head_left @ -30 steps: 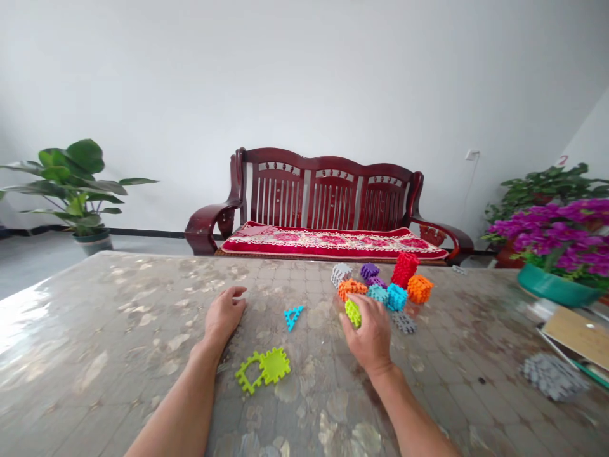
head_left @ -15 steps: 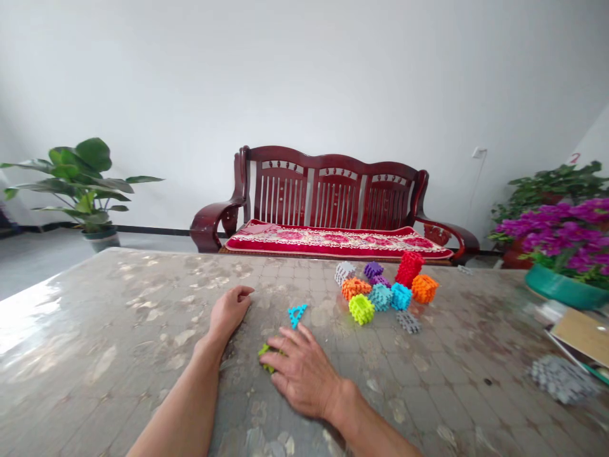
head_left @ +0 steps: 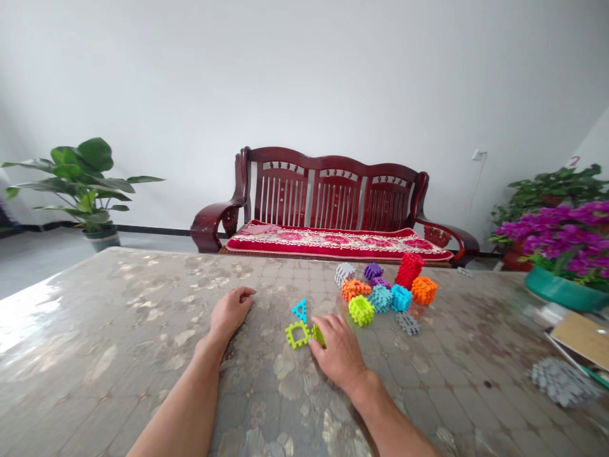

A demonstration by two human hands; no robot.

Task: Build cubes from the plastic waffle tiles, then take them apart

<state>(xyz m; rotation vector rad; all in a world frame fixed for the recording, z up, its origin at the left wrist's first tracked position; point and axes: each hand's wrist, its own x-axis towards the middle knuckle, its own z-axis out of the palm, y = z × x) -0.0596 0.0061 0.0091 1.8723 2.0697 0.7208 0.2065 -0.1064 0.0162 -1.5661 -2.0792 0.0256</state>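
My left hand (head_left: 232, 312) rests on the table with its fingers loosely bent to the right and nothing seen in them. My right hand (head_left: 339, 350) has its thumb and fingers around a yellow-green plastic building piece (head_left: 318, 334), partly hidden by the fingers. Just left of it lies a yellow-green square frame piece (head_left: 288, 335) with toothed edges; whether the two are joined I cannot tell. Behind these is a blue triangular frame piece (head_left: 299, 311).
Several toothed shapes, among them a yellow-green one (head_left: 361, 310), an orange one (head_left: 424, 290) and a red column (head_left: 409, 271), stand to the right. A grey stack (head_left: 561, 381), papers (head_left: 583, 334) and a flower pot (head_left: 566, 287) are at far right.
My right hand has moved right and slightly away from me. The yellow-green square frame, mostly covered before, now shows left of it. The blue triangle has turned and shifted slightly.
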